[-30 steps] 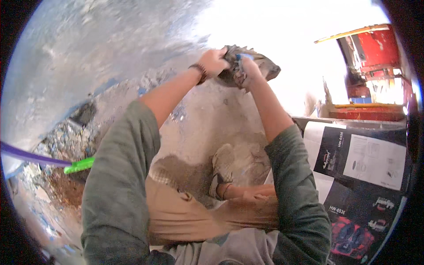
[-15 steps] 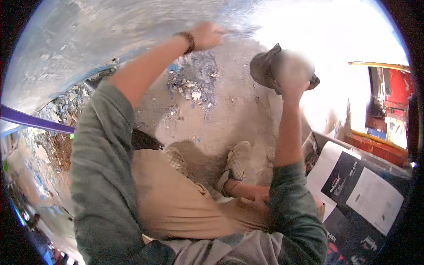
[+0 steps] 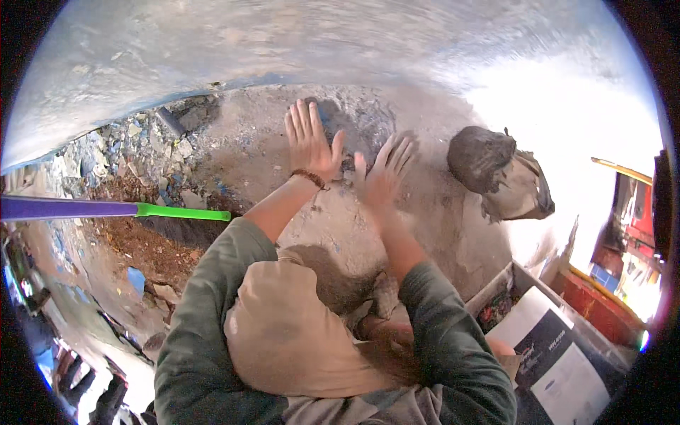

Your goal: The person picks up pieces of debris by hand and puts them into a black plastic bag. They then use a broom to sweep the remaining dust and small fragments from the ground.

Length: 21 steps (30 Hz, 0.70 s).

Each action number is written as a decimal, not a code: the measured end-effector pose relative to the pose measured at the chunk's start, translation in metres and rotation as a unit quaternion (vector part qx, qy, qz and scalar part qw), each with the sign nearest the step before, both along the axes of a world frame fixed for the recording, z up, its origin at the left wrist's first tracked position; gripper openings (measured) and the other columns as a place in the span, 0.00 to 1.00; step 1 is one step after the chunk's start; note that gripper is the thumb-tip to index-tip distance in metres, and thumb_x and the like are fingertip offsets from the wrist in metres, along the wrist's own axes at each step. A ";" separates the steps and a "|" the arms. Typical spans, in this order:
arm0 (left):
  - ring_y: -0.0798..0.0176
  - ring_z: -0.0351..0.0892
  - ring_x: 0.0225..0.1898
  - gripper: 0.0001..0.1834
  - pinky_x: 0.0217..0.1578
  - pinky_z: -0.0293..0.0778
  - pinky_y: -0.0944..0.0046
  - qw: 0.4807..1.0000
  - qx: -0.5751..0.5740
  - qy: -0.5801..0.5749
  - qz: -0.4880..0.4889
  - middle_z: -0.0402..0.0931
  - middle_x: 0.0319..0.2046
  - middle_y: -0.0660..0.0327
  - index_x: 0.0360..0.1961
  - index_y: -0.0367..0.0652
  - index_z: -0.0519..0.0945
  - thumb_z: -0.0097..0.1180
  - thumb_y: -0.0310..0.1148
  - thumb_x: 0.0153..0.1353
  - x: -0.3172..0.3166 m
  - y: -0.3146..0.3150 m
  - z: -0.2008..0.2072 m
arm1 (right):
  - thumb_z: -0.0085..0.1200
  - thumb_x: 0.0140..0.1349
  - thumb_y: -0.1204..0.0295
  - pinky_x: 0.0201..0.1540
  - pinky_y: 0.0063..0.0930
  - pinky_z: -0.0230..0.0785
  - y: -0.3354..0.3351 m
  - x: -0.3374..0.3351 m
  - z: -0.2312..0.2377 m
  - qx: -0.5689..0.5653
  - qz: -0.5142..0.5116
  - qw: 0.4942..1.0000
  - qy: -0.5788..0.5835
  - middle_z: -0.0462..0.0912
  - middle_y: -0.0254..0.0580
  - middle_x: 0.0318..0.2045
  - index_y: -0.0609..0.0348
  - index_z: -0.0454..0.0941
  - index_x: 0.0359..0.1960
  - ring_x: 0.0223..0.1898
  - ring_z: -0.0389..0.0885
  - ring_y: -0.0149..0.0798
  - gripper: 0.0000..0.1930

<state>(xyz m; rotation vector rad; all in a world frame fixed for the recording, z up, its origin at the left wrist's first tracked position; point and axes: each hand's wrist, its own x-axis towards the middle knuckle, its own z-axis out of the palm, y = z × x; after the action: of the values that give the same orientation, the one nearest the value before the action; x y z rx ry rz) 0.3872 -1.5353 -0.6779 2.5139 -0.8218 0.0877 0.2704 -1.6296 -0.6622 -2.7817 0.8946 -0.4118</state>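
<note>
My left hand (image 3: 312,145), with a beaded bracelet at its wrist, is spread with the fingers apart, and nothing is in it. Close to it on the right, my right hand (image 3: 386,173) is likewise spread and holds nothing. Both are over the dusty grey floor (image 3: 361,241), palms down; whether they touch it I cannot tell. A crumpled dark grey cloth thing, possibly a cap (image 3: 496,170), lies to the right of my right hand. Fine debris (image 3: 354,117) is scattered just beyond my fingers.
A broom handle (image 3: 78,208), purple with a green end, reaches in from the left above brown dirt. Paint flakes and rubble (image 3: 152,152) line the foot of the pale wall (image 3: 283,42). At the lower right stands a box (image 3: 559,340) with printed black-and-white sides.
My right hand has let go of the grey cloth thing, now on the floor at the right, and moved left. My left hand has come down and nearer. The view has shifted.
</note>
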 end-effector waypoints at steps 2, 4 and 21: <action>0.34 0.38 0.68 0.40 0.66 0.35 0.42 1.000 -0.012 0.012 0.009 0.43 0.65 0.32 0.63 0.26 0.51 0.39 0.51 0.63 0.001 -0.015 0.006 | 0.47 0.61 0.55 0.67 0.55 0.35 -0.021 0.021 0.001 -0.020 -0.004 1.000 -0.001 0.48 0.72 0.63 0.76 0.51 0.62 0.67 0.41 0.68 0.38; 0.35 0.38 0.68 0.37 0.66 0.35 0.43 0.998 -0.060 0.012 0.010 0.43 0.65 0.34 0.63 0.26 0.52 0.38 0.48 0.64 0.005 -0.021 0.003 | 0.45 0.63 0.54 0.66 0.57 0.38 -0.035 0.045 -0.003 -0.025 0.061 0.996 -0.068 0.53 0.70 0.62 0.73 0.53 0.63 0.65 0.48 0.69 0.36; 0.39 0.52 0.65 0.34 0.65 0.45 0.46 0.963 -0.206 0.102 -0.143 0.58 0.60 0.38 0.62 0.28 0.56 0.38 0.46 0.63 0.025 -0.001 0.012 | 0.47 0.60 0.70 0.63 0.52 0.52 -0.031 0.082 0.005 0.042 0.298 0.953 -0.044 0.67 0.58 0.58 0.68 0.65 0.57 0.61 0.61 0.60 0.24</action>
<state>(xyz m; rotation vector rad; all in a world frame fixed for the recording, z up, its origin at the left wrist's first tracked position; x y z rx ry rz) 0.4126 -1.5368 -0.6655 1.9594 -0.9601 -0.0891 0.3523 -1.6603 -0.6572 -2.7437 0.0276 -0.3737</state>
